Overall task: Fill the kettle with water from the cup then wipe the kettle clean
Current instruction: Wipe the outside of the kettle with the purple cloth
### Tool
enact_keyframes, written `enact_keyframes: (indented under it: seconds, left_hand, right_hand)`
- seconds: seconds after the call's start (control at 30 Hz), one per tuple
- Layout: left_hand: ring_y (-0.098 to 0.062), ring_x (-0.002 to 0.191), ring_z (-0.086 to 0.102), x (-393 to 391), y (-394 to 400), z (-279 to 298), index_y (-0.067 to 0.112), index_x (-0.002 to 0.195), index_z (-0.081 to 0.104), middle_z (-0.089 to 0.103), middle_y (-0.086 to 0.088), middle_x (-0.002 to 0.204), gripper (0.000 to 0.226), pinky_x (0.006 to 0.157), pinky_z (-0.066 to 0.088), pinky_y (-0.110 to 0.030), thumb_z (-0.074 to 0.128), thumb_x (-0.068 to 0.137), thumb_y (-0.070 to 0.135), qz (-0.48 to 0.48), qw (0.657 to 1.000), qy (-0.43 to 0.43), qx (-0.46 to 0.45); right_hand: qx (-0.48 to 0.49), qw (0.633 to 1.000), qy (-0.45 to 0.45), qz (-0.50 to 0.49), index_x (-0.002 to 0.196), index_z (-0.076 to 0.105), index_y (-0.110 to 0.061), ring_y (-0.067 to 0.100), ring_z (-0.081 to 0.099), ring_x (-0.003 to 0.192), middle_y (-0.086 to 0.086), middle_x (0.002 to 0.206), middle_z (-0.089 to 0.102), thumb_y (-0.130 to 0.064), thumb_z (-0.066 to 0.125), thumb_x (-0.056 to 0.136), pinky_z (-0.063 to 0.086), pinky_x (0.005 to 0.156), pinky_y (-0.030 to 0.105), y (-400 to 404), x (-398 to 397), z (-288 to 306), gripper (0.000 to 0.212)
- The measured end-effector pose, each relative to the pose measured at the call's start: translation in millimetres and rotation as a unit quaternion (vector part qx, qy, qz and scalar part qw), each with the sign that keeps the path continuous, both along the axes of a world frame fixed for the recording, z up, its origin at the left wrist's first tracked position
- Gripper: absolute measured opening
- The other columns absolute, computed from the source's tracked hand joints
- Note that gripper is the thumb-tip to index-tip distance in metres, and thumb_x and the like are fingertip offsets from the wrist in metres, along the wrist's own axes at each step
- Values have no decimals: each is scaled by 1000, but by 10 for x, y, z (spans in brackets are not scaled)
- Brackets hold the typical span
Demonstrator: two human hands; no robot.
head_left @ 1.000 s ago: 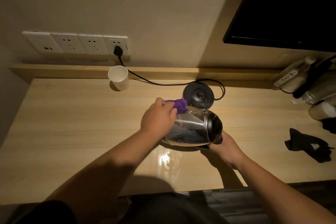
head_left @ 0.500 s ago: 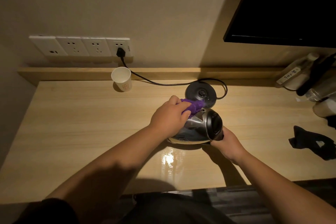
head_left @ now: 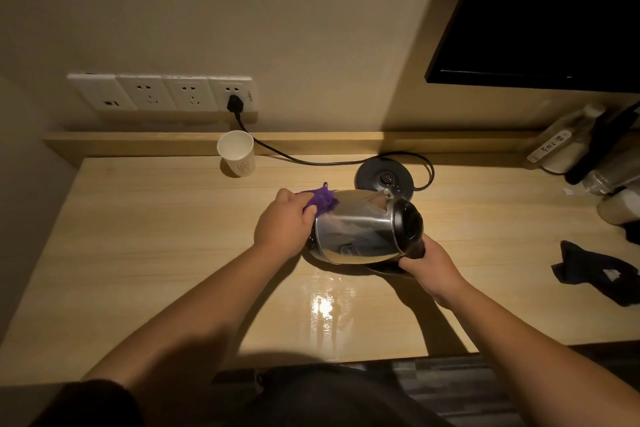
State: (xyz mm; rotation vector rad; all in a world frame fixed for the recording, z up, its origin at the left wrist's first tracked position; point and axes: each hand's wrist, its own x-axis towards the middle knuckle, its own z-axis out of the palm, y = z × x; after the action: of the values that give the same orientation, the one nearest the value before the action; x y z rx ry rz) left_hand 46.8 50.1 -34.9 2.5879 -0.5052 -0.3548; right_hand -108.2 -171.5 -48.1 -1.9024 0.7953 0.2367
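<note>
Socket strip (head_left: 161, 94): four white wall outlets, sat at ten o'clock from the kettle; a black plug (head_left: 234, 103) occupied the rightmost outlet.

Cup (head_left: 237, 158): white paper, upright, mouth open, stood at the back edge of the desk (head_left: 138, 253) just below the plug, at eleven o'clock from the kettle and well apart from it. Contents could not be told.

Cord (head_left: 304, 161): black, ran from the plug across the back of the desk to the base.

Left hand (head_left: 284, 224): fingers curled round a purple cloth (head_left: 320, 199), which it pressed against the bottom end of the kettle, at nine o'clock on its body.

Kettle (head_left: 360, 227): polished steel, lay tilted on its side over the middle of the desk, bottom towards nine o'clock, black lid (head_left: 410, 224) towards three o'clock. Whether it touched the desk could not be told.

Base (head_left: 384, 178): black round power base, sat flat on the desk at twelve o'clock, just behind the kettle.

Right hand (head_left: 429, 262): fingers wrapped round the dark kettle handle (head_left: 417, 248) at four o'clock from the body.

Dark cloth (head_left: 595, 272): crumpled, lay on the desk at three o'clock, well apart from the kettle.

Bottles (head_left: 568, 146): several plastic ones, clustered at the desk's far right corner, at two o'clock.

Screen (head_left: 554, 10): black panel, hung on the wall at one o'clock.
</note>
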Motion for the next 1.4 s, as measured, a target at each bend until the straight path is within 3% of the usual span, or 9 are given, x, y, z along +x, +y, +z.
enact_keyframes:
  seconds: [0.17, 0.27, 0.4, 0.5, 0.67, 0.97, 1.13, 1.23, 1.4]
  left_hand:
    - [-14, 101, 51, -410, -264, 181, 27, 135, 53, 49, 2, 120, 38, 84, 49, -31, 47, 98, 36, -57, 990, -70, -107]
    - [-23, 105, 53, -582, -441, 236, 23, 130, 57, 54, -6, 121, 37, 83, 50, -37, 55, 95, 33, -110, 978, -146, -99]
    - [-27, 96, 60, -620, -516, 185, 19, 122, 61, 60, -11, 111, 35, 76, 52, -37, 65, 88, 29, -130, 963, -223, -72]
    - [-26, 103, 56, -515, -484, 121, 20, 129, 56, 56, -11, 119, 37, 82, 51, -37, 56, 94, 31, -104, 973, -198, -54]
    - [-17, 99, 54, -208, -125, -133, 22, 136, 49, 49, -4, 124, 39, 83, 52, -35, 41, 100, 36, 30, 997, -57, -53]
    - [-23, 100, 57, 34, -220, -110, 24, 129, 52, 48, -7, 124, 33, 83, 51, -35, 38, 101, 35, 80, 996, -6, -46]
    - [-15, 104, 53, -274, -394, 152, 26, 135, 49, 47, 0, 123, 37, 86, 48, -30, 44, 99, 36, 16, 990, -53, -127]
    - [-18, 108, 51, -522, -580, 202, 27, 136, 50, 48, -2, 126, 39, 87, 50, -34, 48, 98, 37, -76, 983, -130, -104]
    - [-25, 108, 54, -487, -573, 79, 22, 132, 54, 54, -9, 123, 39, 84, 50, -36, 56, 94, 32, -91, 976, -189, -59]
  right_hand:
    - [10, 1000, 3, -8, 107, 62, -21, 21, 64, 97, 2, 101, 69, -2, 68, 85, 55, 89, 42, 17, 44, -8, 30]
    - [15, 1000, -7, -8, 106, 63, -22, 22, 66, 96, 3, 99, 71, -1, 68, 84, 57, 87, 40, 32, 81, 13, 30]
    - [24, 1000, 2, -11, 107, 62, -22, 23, 67, 95, 4, 99, 70, -2, 66, 86, 57, 87, 42, 42, 93, 10, 29]
    - [51, 998, 14, -20, 109, 63, -22, 24, 66, 97, 6, 103, 70, -4, 66, 88, 57, 90, 44, 27, 80, 4, 28]
    - [79, 996, 24, -33, 108, 63, -21, 26, 66, 99, 7, 106, 70, -4, 65, 87, 58, 89, 47, 31, 74, -3, 27]
    - [117, 991, 21, -59, 110, 63, -18, 30, 65, 100, 10, 110, 68, -4, 65, 87, 62, 78, 45, 55, 170, 77, 27]
    - [131, 988, 17, -85, 108, 63, -17, 32, 67, 98, 12, 109, 69, -4, 64, 87, 62, 74, 46, 86, 188, 98, 25]
    - [140, 986, 13, -91, 109, 63, -17, 32, 70, 94, 14, 106, 70, -4, 62, 88, 62, 73, 47, 105, 213, 131, 24]
    - [165, 982, 17, -88, 109, 61, -16, 31, 73, 90, 17, 104, 69, -1, 61, 88, 62, 74, 47, 129, 196, 167, 26]
